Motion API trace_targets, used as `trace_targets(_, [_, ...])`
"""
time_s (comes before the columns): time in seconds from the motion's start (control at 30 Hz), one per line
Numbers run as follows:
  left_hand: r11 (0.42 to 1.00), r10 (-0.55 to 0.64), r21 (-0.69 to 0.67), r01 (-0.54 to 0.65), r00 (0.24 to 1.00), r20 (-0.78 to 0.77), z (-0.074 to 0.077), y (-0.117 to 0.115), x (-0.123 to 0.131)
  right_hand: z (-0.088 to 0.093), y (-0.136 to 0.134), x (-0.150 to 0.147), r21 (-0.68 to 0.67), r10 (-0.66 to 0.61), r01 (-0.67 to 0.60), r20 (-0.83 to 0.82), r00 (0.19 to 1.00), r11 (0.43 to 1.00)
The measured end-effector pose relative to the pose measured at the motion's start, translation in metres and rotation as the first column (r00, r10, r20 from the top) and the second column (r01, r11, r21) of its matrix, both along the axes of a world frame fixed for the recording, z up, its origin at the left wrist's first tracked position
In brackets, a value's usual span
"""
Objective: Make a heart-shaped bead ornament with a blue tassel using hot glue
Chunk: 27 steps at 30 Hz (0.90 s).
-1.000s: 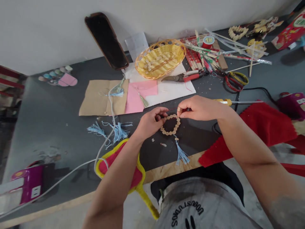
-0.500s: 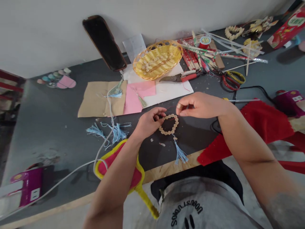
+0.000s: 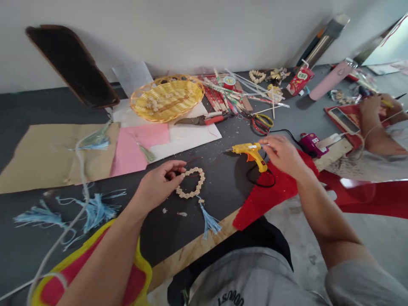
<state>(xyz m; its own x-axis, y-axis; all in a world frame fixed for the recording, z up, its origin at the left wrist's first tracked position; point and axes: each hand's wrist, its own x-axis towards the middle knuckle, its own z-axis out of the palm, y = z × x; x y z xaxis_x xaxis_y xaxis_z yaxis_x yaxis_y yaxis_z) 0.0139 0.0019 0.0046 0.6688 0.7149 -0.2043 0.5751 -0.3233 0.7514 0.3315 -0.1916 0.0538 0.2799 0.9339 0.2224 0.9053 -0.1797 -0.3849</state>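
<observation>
My left hand (image 3: 162,182) pinches the left side of a ring of small pale beads (image 3: 200,183) that rests on the dark table. From the ring's lower side hangs a light-blue tassel (image 3: 209,220), its strands reaching the wooden table edge. Fine red thread shows near my left fingertips. Off to the right, my right hand (image 3: 282,155) has its fingers closed at the back end of a yellow hot glue gun (image 3: 251,151), where a clear glue stick comes out. The gun's nozzle points left, and its black cord loops below the handle.
A yellow basket (image 3: 165,100) holds small pale pieces. Pliers (image 3: 199,120), scissors (image 3: 262,123) and many sticks lie behind. Red felt (image 3: 274,191) lies under my right forearm. Blue tassels (image 3: 98,212) and a white cable (image 3: 83,170) are left. Another person's hands (image 3: 371,108) work at far right.
My right hand has left the bead ring and moved right to the back of the glue gun. My left hand stays on the ring. The view has turned right, showing another person.
</observation>
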Motion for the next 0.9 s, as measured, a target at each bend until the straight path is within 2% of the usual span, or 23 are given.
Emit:
trace_targets(0.1, [1.0,0.001,-0.004,-0.001,1.0,0.017,-0.002,0.001,-0.001,-0.023,-0.028,-0.017,-0.005,-0.044,0.044,-0.005,0.999,0.999])
trace_targets(0.27, [1.0,0.006,-0.01,-0.006,1.0,0.016,-0.004,0.001,0.0,-0.035,-0.053,-0.039,0.061,-0.085,0.084,0.024,0.996,0.995])
trace_targets(0.43, [1.0,0.014,-0.019,-0.014,1.0,0.008,-0.002,0.001,0.0,-0.042,-0.053,-0.042,0.079,-0.078,0.071,0.084,0.993,0.994])
trace_targets(0.67, [1.0,-0.017,0.01,0.017,0.999,0.028,-0.005,0.002,-0.001,-0.049,-0.056,-0.052,0.098,-0.173,0.162,0.114,0.978,0.982])
trace_targets(0.8, [0.999,-0.028,0.032,0.027,0.999,0.032,-0.005,0.001,-0.002,-0.05,-0.044,-0.05,0.023,-0.241,0.24,0.129,0.962,0.97])
trace_targets(0.9, [0.999,-0.013,0.031,0.011,0.998,0.057,-0.005,0.0,-0.003,-0.047,-0.031,-0.044,0.005,-0.245,0.247,0.143,0.959,0.969])
